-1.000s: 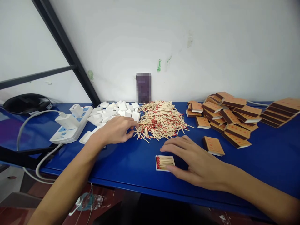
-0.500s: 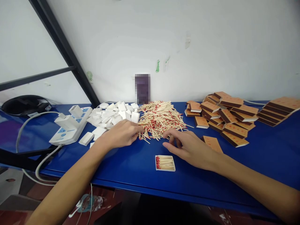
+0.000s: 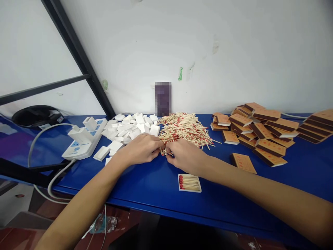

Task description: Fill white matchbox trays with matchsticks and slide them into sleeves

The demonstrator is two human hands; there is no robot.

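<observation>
A heap of red-tipped matches (image 3: 186, 129) lies on the blue table (image 3: 260, 187). My left hand (image 3: 142, 149) and my right hand (image 3: 184, 156) meet at the heap's near edge, fingers pinched together on a small bunch of matches (image 3: 164, 151). A white tray filled with matches (image 3: 189, 183) lies near the table's front edge, just below my right wrist. A single orange matchbox sleeve (image 3: 243, 162) lies right of my right forearm.
A pile of white inner trays (image 3: 127, 130) sits left of the heap. Stacked orange matchboxes (image 3: 262, 132) fill the right. A white power strip (image 3: 83, 139) with cable lies at far left. A dark blurred box (image 3: 163, 99) stands against the wall. A black metal frame (image 3: 75, 52) rises at left.
My right hand left the filled tray, moved up and left to the heap and closed beside my left hand. The left hand stayed at the heap's edge.
</observation>
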